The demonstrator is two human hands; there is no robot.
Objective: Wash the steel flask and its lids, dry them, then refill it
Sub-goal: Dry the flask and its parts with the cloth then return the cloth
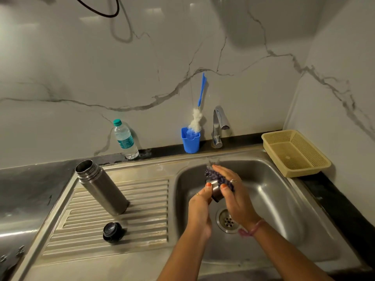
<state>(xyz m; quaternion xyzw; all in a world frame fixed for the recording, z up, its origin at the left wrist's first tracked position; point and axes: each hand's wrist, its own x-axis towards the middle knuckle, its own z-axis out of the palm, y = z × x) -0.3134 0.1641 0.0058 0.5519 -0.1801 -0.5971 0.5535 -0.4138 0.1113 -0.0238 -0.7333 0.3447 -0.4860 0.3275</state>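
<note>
Over the sink basin (pixel 274 199), a small steel lid (pixel 215 192) is gripped between the thumb and fingers of the left hand (pixel 199 207). A purple scrubber (pixel 218 177) is pressed against the lid by the right hand (pixel 233 191), its fingers laid nearly flat over it. The open steel flask (pixel 101 187) is stood upright on the ribbed drainboard (pixel 142 209), well apart to the left, with the black inner lid (pixel 112 232) near its base. Open room is left in the basin around both hands; the tap (pixel 219 126) is set behind them.
</note>
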